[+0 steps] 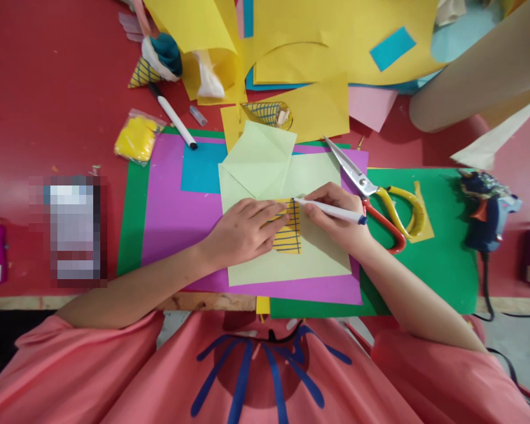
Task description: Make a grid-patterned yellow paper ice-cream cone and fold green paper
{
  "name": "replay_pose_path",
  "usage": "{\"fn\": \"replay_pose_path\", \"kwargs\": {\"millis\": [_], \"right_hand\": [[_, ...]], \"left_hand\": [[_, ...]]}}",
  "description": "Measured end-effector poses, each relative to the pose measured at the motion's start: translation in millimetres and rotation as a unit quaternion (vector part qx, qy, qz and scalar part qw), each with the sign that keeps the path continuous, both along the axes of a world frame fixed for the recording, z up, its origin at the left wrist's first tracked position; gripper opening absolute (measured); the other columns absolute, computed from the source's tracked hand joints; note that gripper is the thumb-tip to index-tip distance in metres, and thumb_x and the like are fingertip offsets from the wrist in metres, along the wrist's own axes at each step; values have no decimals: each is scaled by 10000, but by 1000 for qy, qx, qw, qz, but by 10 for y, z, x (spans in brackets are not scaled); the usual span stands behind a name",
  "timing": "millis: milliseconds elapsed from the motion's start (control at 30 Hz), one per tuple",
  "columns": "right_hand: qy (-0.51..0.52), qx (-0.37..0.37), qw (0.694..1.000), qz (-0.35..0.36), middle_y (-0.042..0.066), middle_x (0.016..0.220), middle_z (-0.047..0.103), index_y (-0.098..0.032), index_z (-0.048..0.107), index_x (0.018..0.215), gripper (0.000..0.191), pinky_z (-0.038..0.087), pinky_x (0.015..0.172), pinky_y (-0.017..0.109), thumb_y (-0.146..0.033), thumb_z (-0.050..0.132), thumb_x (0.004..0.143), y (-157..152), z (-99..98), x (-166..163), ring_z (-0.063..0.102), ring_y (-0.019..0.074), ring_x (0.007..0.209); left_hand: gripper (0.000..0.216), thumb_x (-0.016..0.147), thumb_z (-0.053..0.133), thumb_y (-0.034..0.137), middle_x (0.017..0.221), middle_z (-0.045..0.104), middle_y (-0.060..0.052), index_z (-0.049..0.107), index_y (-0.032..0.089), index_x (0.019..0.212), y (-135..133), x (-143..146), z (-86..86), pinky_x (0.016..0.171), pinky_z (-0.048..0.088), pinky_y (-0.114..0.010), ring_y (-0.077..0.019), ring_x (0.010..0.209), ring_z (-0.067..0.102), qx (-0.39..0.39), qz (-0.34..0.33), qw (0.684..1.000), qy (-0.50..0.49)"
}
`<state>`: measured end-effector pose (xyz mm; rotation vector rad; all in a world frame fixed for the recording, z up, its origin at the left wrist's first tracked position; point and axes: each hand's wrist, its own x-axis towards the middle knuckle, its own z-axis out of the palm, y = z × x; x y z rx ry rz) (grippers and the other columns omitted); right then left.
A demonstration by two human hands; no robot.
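Note:
My right hand [338, 218] grips a white marker [331, 210], its tip on the upper edge of a small yellow paper piece [287, 240]. Dark lines run across that piece, with a crossing line or two near its right side. My left hand [247, 229] lies flat over the piece's left part, fingers stretched, hiding much of it. Beneath is a pale green sheet [256, 274] on purple paper [172, 229]. A folded pale green paper [260, 159] rests just above my hands. Scissors [366, 187] with red and yellow handles lie beside my right hand.
A glue gun [490, 209] lies on green paper [441, 277] at right. Left are a bag of yellow material [136, 136], a capped marker [176, 121] and a blurred-out rectangular object [75, 229]. Behind are a lined paper cone [262, 112], yellow sheets [291, 59] and a cardboard tube [472, 70].

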<state>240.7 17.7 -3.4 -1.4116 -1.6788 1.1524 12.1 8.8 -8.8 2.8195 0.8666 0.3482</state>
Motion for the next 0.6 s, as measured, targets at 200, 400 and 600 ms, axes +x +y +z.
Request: {"fn": "replay_pose_path", "kwargs": {"millis": [200,400,600], "right_hand": [[-10,-3,1000,7,18,717,681,-180,619,853,138,452,537,247,-315,639,833,1,-4,-1,614,124,618],[-18,0,1000,9,10,711,683,-194,627,858,133,452,532,247,-324,639,836,1,-3,-8,612,122,611],[-15,-2,1000,8,15,701,678,-168,633,850,142,425,506,235,-309,643,835,5,-3,-18,591,110,588]], "left_hand": [[414,872,515,164,1312,577,-114,553,187,1284,-3,-6,-20,942,471,-438,-270,1210,528,-12,2,1000,-13],[382,895,490,184,1321,578,-103,562,181,1270,-1,-3,-17,939,472,-422,-259,1203,533,0,2,1000,2],[365,903,482,191,1313,584,-99,568,165,1257,2,-3,-16,929,473,-422,-261,1193,536,5,1,1000,0]]}}
